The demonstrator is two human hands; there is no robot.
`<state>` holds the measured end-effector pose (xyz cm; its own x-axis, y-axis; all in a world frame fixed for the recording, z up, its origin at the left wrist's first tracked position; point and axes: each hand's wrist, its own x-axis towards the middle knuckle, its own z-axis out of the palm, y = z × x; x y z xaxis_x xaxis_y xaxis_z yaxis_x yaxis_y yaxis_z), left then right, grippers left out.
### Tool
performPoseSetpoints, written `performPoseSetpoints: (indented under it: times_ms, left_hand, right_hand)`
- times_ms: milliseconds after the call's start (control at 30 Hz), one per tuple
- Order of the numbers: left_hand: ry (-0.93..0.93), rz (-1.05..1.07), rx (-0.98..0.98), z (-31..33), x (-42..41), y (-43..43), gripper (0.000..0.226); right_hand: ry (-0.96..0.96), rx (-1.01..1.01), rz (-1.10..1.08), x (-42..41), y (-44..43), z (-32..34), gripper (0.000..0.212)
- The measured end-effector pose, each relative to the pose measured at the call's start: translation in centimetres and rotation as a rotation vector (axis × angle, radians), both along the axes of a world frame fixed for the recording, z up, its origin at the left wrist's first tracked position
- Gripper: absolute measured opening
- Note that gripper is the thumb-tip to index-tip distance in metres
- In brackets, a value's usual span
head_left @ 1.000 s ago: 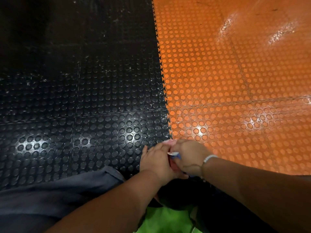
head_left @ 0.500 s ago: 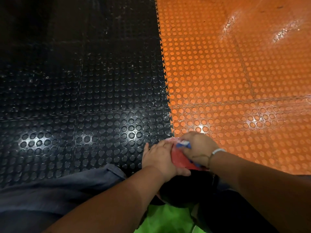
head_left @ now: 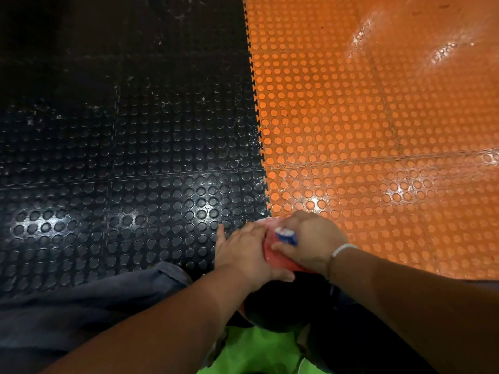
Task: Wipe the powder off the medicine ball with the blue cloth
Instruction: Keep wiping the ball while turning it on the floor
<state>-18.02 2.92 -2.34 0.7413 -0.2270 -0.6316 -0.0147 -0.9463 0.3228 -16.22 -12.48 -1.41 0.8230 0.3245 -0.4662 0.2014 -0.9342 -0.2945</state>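
Head view, looking down. I am watching the right hand [head_left: 310, 244] bunching the blue cloth [head_left: 286, 236] in curled fingers and pressing it onto the top of the medicine ball [head_left: 272, 256]. Only a small fold of cloth is showing beside the thumb. The left hand [head_left: 243, 252] is lying on the ball's left flank, fingers nearly straight and close together, thumb reaching round the near side, steadying rather than gripping.

The ball is sitting close against the person's body. Its red upper part is showing between the two hands and its darker underside is lying in shadow. A pale film at the far rim is what I am taking for powder.

I am judging the wipe to be under way. For a clean result I am advising firm, overlapping strokes, with the left hand turning the ball to present unwiped surface and the cloth refolding to a fresh face.

A white bracelet [head_left: 343, 249] is circling the right wrist. Beyond the hands, black floor tiles [head_left: 135, 184] are meeting orange floor tiles [head_left: 378, 130] along a toothed seam.
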Motion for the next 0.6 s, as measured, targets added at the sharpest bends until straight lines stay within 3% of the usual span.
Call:
performPoseSetpoints:
  times_ms: [67,133,200,300,433,600]
  left_hand:
    - [-0.003,0.001,0.000,0.0,-0.1,0.0,0.112]
    - [0.023,0.024,0.007,0.1,-0.3,-0.1,0.116]
    - [0.080,0.141,0.031,0.2,-0.7,-0.5,0.124]
    - [0.141,0.297,0.049,0.0,-1.0,-0.8,0.130]
    - [0.147,0.267,0.053,0.1,-0.9,-0.5,0.126]
    - [0.136,0.246,0.029,0.3,-0.5,-0.8,0.123]
  right_hand:
    - [-0.030,0.022,0.037,-0.4,0.7,-0.1,0.036]
    - [0.021,0.037,-0.108,0.4,0.0,-0.3,0.029]
    - [0.062,-0.003,-0.200,1.2,-0.8,-0.6,0.022]
    - [0.059,-0.037,-0.153,1.2,-0.3,-0.3,0.021]
    - [0.058,0.007,0.011,0.3,0.9,0.0,0.025]
    - [0.027,-0.063,-0.096,1.6,0.2,-0.6,0.025]
